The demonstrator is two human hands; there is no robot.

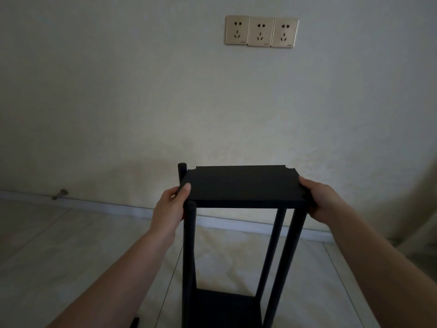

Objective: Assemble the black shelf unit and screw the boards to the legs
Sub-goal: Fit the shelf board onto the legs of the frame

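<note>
Indoors, a person's left hand [170, 209] grips the left edge of a flat black rectangular top board [241, 185], thumb laid on its upper face and fingers curled beneath, while the right hand [318, 200] clasps the board's right edge in the same way, thumb on top. Both bare forearms reach in from the lower corners of the view. The board, notched at its corners, sits level at the top of a tall black shelf unit standing upright on the floor between the two arms. A round black leg [189, 256] rises at the near left corner just beside the left hand, and the rounded tip of another leg [182, 170] stands up above the board at the far left corner. Two more round black legs [283, 256] slant down on the right side. Lower down, a second black board [224, 308] spans the legs near the bottom edge. The unit stands on a pale tiled floor [71, 245], close to a cream wall [118, 102] with a light skirting strip [118, 205]. High on the wall, three gold-coloured socket plates [261, 31] sit side by side.
</note>
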